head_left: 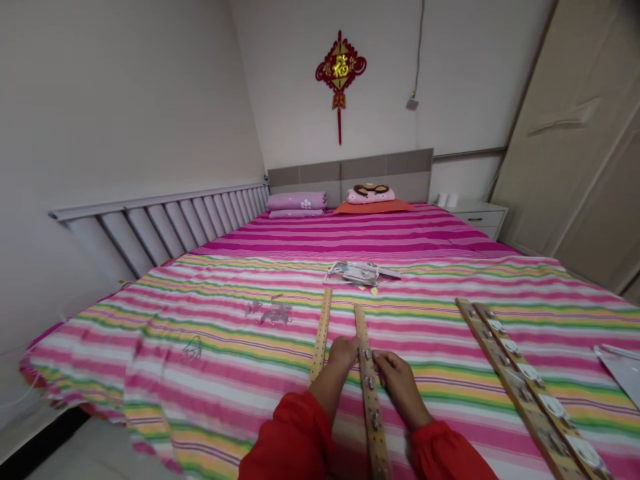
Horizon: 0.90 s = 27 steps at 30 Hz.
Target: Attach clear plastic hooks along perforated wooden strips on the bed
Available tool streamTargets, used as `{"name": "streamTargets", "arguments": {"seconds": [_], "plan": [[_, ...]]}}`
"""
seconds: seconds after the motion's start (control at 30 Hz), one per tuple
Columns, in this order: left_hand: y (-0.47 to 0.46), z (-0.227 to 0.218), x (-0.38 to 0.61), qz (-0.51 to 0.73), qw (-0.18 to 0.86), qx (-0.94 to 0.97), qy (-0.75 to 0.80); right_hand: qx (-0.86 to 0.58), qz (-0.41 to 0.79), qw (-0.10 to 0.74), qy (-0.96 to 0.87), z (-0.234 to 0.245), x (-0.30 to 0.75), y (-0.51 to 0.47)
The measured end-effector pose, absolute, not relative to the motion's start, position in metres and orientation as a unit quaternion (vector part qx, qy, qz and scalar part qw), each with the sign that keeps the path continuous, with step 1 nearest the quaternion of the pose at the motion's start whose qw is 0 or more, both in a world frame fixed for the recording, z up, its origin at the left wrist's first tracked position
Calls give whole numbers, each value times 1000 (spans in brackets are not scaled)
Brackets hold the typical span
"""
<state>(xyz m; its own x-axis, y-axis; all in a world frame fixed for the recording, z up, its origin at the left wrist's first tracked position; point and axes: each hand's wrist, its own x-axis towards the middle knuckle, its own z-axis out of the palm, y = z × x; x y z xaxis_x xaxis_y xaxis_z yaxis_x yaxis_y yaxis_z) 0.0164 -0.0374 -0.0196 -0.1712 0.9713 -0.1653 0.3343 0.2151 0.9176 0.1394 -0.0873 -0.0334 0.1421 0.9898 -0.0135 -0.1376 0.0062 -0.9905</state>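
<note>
Wooden strip (pixel 372 401), narrow, perforated, dotted with silvery fittings (pixel 370 383), is laid on bed (pixel 240 373), well inside left edge; flanked by curled left hand (pixel 344 351), right hand (pixel 396 373); pinching can't be told.

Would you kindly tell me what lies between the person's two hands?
In the head view, a tan strip bearing small metal pieces lies between the left hand and right hand.

I wear red: my left sleeve (pixel 290 433) is loose and wrinkled, its end bunched partway up the forearm (pixel 324 392); my right sleeve (pixel 447 452) gathers at the cuff (pixel 424 432). Beyond them, my left grip (pixel 344 353) and right grip (pixel 397 377) are bare.
</note>
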Motion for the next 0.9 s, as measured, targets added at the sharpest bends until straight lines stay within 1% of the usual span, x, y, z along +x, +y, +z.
{"name": "streamTargets", "arguments": {"seconds": [0.1, 0.17, 0.23, 0.3, 0.37, 0.5, 0.7, 0.9], "plan": [[-38, -6, -2, 404, 407, 486, 659, -492, 496, 575, -426, -35, 140, -88], [-37, 5, -28, 437, 377, 478, 662, -490, 492, 575, -434, -37, 141, -88], [-36, 15, -60, 491, 319, 461, 667, -489, 487, 574, -440, -38, 141, -87], [-33, 22, -93, 574, 205, 409, 679, -487, 485, 577, -441, -39, 140, -86], [-30, 23, -119, 587, 174, 381, 693, -487, 486, 579, -438, -39, 140, -86], [-22, 17, -144, 578, 164, 358, 715, -491, 492, 576, -430, -34, 139, -87], [-13, 11, -152, 580, 162, 348, 719, -485, 492, 584, -427, -29, 138, -89], [-22, 13, -152, 623, 200, 334, 678, -486, 487, 586, -429, -33, 138, -88]]}}
